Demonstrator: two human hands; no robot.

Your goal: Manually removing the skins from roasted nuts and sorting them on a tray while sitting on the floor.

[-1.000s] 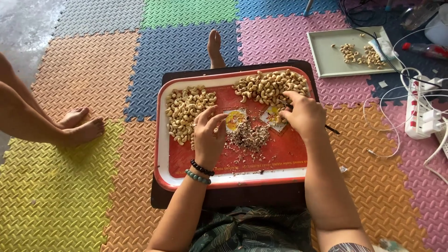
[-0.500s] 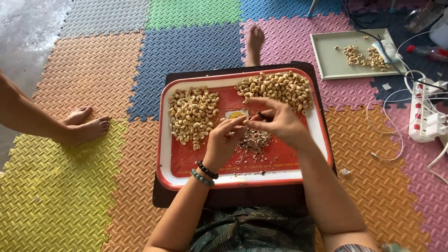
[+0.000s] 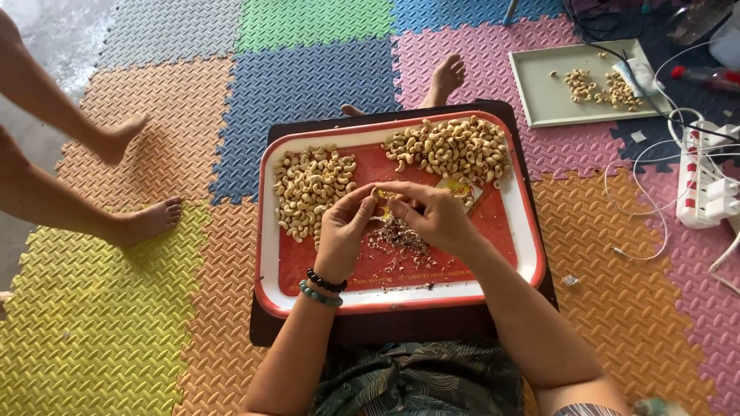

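Head view is showing the left hand (image 3: 344, 225) and the right hand (image 3: 433, 216) meeting fingertip to fingertip over the middle of a red tray (image 3: 518, 223), both pinching one cashew nut (image 3: 379, 192) between them. Just below the hands, a small heap of brown skins (image 3: 401, 235) is lying on the tray. One pile of cashews (image 3: 312, 187) is sitting at the tray's left, a second pile (image 3: 451, 146) at its far right corner. Beaded bracelets (image 3: 322, 286) are circling the left wrist. Another person's bare feet (image 3: 150, 219) are standing on the foam floor mat (image 3: 92, 323) at left.
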